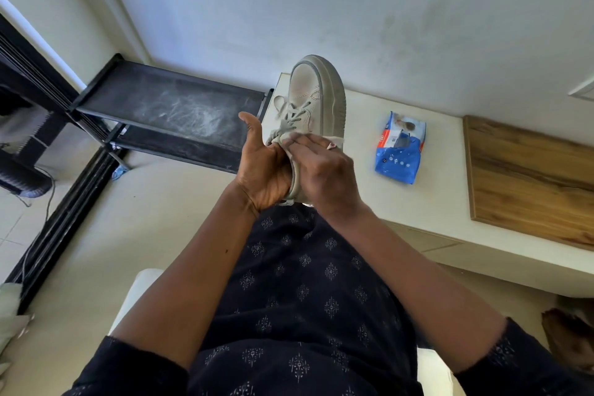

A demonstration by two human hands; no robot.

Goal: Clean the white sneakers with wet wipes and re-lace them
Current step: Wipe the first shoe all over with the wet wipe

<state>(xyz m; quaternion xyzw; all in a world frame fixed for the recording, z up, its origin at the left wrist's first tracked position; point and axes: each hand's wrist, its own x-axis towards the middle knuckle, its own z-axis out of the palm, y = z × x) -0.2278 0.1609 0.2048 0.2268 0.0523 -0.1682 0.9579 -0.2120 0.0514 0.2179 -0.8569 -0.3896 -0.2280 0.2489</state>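
Left hand (263, 167) grips the heel end of the sneaker (316, 90), fingers curled out of sight behind it, thumb raised. Right hand (324, 170) lies against the shoe's right side, fingers (305, 143) nearly straight, pressing a wet wipe (336, 139) onto it. The sneaker is held toe-up and far-pointing over the table (443, 196) edge: greyed upper, grimy sole, laces (291, 119) loose. Blue wipes pack (400, 148) lies on the table, right.

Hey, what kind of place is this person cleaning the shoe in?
Probably a home, perhaps an entryway: a black shoe rack stands by the plain wall, and a low white bench holds a pack of wet wipes.
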